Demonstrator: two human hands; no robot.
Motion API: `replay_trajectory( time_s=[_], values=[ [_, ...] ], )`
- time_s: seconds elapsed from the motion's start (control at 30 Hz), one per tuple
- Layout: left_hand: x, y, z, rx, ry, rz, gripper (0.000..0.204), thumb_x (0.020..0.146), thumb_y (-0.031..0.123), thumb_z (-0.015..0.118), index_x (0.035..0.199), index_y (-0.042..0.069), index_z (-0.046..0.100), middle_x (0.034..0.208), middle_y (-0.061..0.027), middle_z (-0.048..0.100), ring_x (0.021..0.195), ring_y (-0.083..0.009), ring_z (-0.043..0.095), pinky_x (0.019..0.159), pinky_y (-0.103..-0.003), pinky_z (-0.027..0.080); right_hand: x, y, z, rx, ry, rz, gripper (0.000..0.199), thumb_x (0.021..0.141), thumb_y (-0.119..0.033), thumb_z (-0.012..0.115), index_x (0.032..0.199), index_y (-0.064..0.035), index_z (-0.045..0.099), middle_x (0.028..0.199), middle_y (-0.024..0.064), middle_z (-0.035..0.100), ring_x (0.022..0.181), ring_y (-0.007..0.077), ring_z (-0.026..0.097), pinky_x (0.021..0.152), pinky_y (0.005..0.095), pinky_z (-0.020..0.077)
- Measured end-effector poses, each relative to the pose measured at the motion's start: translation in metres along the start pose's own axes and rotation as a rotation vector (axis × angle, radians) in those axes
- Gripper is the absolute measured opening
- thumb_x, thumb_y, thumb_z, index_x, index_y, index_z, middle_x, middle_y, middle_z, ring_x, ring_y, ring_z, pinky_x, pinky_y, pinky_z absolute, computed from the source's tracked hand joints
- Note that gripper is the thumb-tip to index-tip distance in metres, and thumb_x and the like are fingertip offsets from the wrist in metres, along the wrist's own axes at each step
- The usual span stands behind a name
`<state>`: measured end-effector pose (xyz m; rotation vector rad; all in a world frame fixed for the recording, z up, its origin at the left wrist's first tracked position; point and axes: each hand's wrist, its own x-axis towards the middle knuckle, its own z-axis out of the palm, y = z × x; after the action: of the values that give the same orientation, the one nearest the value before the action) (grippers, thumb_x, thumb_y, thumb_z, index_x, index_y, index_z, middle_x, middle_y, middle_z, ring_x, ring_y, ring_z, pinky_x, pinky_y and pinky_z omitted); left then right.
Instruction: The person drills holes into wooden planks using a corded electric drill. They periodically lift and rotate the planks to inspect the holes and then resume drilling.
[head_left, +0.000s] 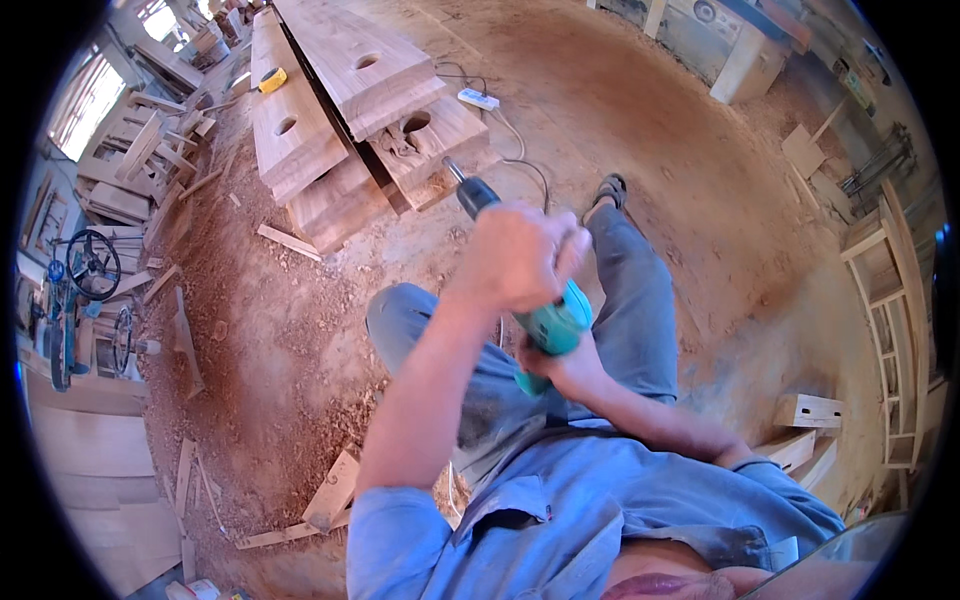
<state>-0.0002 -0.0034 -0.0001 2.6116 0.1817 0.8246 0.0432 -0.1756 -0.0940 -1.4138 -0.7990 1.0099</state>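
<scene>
A green power drill [562, 322] with a black chuck is held by both my hands and points away toward the stacked planks. My left hand [522, 258] wraps over the front of its body, behind the chuck. Lower down, my right hand [572, 368] closes round the handle; its fingers are partly hidden. The metal bit [454, 168] reaches the near end of a thick lower plank [425, 165]; how deep its tip sits, I cannot tell. Wood shavings [400, 144] lie on that plank beside a round hole.
More thick planks with round holes [365, 62] are stacked ahead, with a yellow tape measure [272, 80] on the left one. A white power strip [478, 99] and cable lie right of them. Wood scraps [335, 490] and chips litter the floor. A machine with handwheels [93, 264] stands left.
</scene>
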Motion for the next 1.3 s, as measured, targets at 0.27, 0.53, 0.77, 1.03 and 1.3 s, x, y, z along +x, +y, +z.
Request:
replay_trajectory(
  time_s=[0.27,0.53,0.77,1.03,1.3],
  values=[
    [-0.004,0.009,-0.003,-0.051,0.032,0.061,0.028,0.094,0.031,0.063,0.080,0.008,0.069,0.069,-0.0186,0.066,0.073,-0.0413,0.066,0.070,-0.052,0.052,-0.006,-0.001,0.007,0.057,0.059,-0.117,0.027,0.077,0.003,0.073,0.101,-0.0033,0.062,0.086,0.0044,0.067,0.076,0.0159,0.067,0.072,0.0343,0.0549],
    [-0.004,0.002,-0.004,-0.032,0.006,0.037,0.023,0.092,0.027,0.065,0.077,0.010,0.067,0.070,-0.0157,0.066,0.071,-0.0389,0.064,0.068,-0.051,0.050,-0.002,0.006,0.010,0.069,0.050,-0.026,0.020,0.080,-0.003,0.076,0.098,-0.0050,0.068,0.089,0.0019,0.070,0.081,0.0139,0.067,0.076,0.0330,0.0545],
    [-0.024,0.053,0.024,-0.026,0.046,0.134,0.026,0.089,0.030,0.070,0.076,0.009,0.064,0.064,-0.0136,0.063,0.065,-0.0334,0.064,0.067,-0.045,0.049,-0.051,0.015,-0.022,0.076,-0.038,-0.095,0.028,0.084,0.001,0.074,0.109,-0.0054,0.064,0.100,0.0035,0.069,0.094,0.0144,0.066,0.083,0.0323,0.0536],
    [-0.007,0.084,0.045,-0.023,0.139,0.309,0.028,0.087,0.032,0.072,0.074,0.010,0.061,0.059,-0.0089,0.058,0.059,-0.0275,0.061,0.067,-0.040,0.045,-0.069,0.016,-0.047,0.046,0.062,-0.180,0.028,0.082,0.001,0.071,0.109,-0.0035,0.066,0.099,0.0055,0.070,0.095,0.0183,0.067,0.085,0.0360,0.0536],
    [0.023,0.034,0.018,-0.041,0.454,0.211,0.012,0.084,0.009,0.072,0.095,0.007,0.072,0.090,-0.0119,0.070,0.090,-0.0322,0.068,0.082,-0.042,0.054,-0.020,0.002,-0.082,0.488,0.235,-0.076,0.059,0.063,0.000,0.075,0.120,0.0057,0.064,0.105,0.0159,0.072,0.090,0.0305,0.073,0.078,0.0442,0.0613]
  ],
)
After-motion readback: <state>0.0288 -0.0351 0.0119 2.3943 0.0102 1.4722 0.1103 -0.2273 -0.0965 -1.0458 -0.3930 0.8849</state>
